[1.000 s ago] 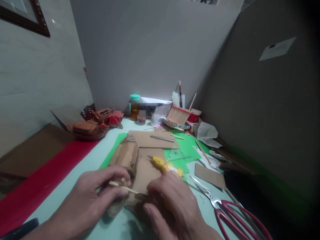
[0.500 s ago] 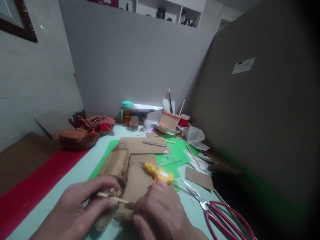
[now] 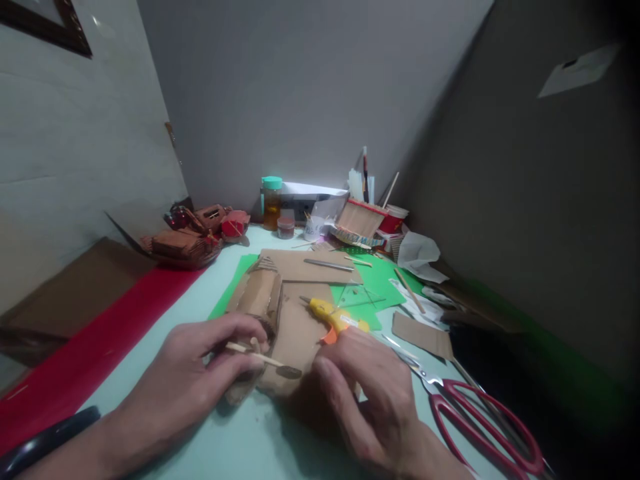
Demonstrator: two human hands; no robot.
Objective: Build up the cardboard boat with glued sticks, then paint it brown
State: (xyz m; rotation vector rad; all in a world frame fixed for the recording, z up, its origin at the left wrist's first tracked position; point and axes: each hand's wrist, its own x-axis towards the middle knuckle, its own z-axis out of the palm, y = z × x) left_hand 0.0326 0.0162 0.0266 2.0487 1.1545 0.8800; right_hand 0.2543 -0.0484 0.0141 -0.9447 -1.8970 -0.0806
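Gripping mid-shaft suits the slim pale wooden stick (image 3: 271, 361), likely light and brittle, that our left hand (image 3: 197, 367) pinches left of the yellow glue gun (image 3: 326, 310); our right hand (image 3: 375, 387) we cannot read.

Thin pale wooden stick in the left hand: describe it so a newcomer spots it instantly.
Over the pale blue-green tabletop, find the left hand, lower left. Pinched in that hand is the thin pale wooden stick. Unlike the tan wooden stick lying loose at right, it ends in a dark oval tip.
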